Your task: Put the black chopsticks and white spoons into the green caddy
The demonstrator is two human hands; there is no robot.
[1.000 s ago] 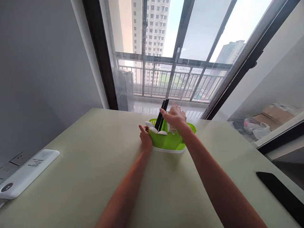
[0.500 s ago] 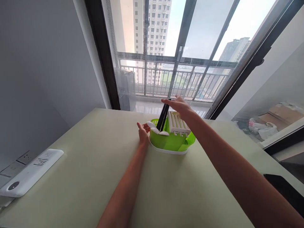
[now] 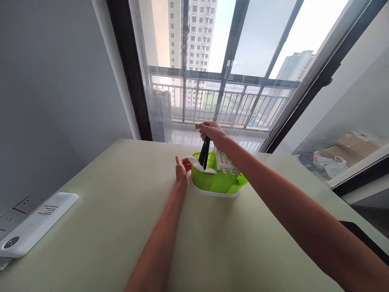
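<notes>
A green plastic cutlery holder point(image 3: 212, 181) with a white base stands on the table, white petal-like pieces point(image 3: 199, 165) along its left rim. Black chopsticks point(image 3: 204, 156) lean upright inside its left part. My right hand point(image 3: 211, 132) is closed round their top ends, above the holder. Next to its left end is my left hand point(image 3: 181, 167), thumb up and fingers stretched out towards the holder's side; the petals partly hide the fingertips. A white slatted rack point(image 3: 223, 161) sits at the holder's right part, partly covered by my right forearm.
The pale green table point(image 3: 121, 211) reaches to a glass sliding door. A white power strip point(image 3: 42, 223) lies at its left edge by the wall sockets. A black flat object point(image 3: 361, 237) lies at the right, partly behind my right arm.
My right hand has moved left and slightly down, and its spread fingers have closed on the chopsticks' tops. The chopsticks stand a little more upright and closer together. My left hand stays beside the holder.
</notes>
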